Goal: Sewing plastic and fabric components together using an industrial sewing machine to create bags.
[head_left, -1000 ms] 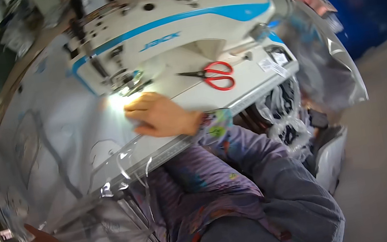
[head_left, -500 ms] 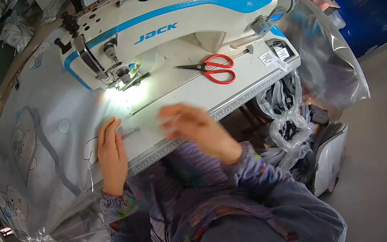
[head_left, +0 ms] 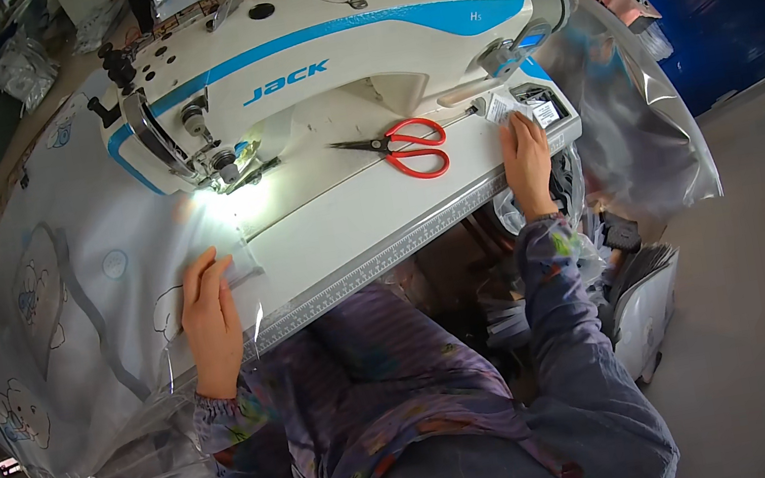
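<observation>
My left hand (head_left: 211,321) lies with its fingers stretched out on the right edge of a pale, glossy printed sheet (head_left: 64,309), just in front of the lit needle area. Across the bed at its right end, my right hand (head_left: 529,171) has its fingers drawn together at a small white label (head_left: 500,107); the fingertips partly hide the contact. Between the hands and farther back stands the white and blue sewing machine (head_left: 324,58). Red-handled thread scissors (head_left: 413,149) lie on its bed, blades pointing left.
A ruler strip (head_left: 358,275) runs along the bed's front edge. At the right end is an open compartment (head_left: 539,102) holding small labels. Clear plastic sheeting (head_left: 644,117) drapes behind it. Bundles of dark strips (head_left: 568,175) and stacked sheets (head_left: 647,297) stand below right.
My right hand has moved right, from in front of the needle area to the labels at the bed's end. My left hand has stayed on the sheet's edge.
</observation>
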`<action>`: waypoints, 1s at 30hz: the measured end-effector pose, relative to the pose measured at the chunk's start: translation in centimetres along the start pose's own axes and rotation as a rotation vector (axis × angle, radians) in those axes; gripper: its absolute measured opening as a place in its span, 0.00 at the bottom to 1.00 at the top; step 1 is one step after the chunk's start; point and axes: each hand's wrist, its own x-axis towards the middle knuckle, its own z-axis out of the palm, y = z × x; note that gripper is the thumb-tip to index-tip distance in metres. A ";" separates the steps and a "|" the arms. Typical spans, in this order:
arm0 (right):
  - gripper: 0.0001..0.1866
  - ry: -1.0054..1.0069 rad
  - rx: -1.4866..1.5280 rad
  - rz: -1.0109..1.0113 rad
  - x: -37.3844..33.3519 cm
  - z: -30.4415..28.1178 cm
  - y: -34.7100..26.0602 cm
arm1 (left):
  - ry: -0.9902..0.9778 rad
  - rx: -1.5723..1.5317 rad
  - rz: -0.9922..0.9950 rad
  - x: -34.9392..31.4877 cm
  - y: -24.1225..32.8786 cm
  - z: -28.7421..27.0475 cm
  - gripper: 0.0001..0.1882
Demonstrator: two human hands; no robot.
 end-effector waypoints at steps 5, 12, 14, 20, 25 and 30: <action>0.17 0.085 0.131 0.025 0.4 -1.4 -3.4 | 0.006 0.009 0.022 -0.5 -0.9 -0.6 0.14; 0.28 -0.946 1.676 0.482 -8.4 -3.9 -25.1 | 0.016 -0.222 -0.032 0.6 -1.4 -1.4 0.14; 0.27 -0.951 1.770 0.758 -7.1 -4.2 -29.7 | 0.025 -0.217 0.007 0.6 -2.5 -1.8 0.15; 0.22 -1.296 1.965 1.048 -4.6 -2.7 -32.4 | -0.011 -0.398 -0.020 0.4 -3.3 -2.6 0.15; 0.23 -1.130 1.808 0.825 -5.7 -2.1 -31.9 | -0.109 -0.289 0.000 -1.3 -0.8 -2.0 0.17; 0.24 -1.021 1.667 0.703 -6.2 -2.2 -31.3 | -0.160 -0.009 0.064 -2.0 0.4 -1.4 0.23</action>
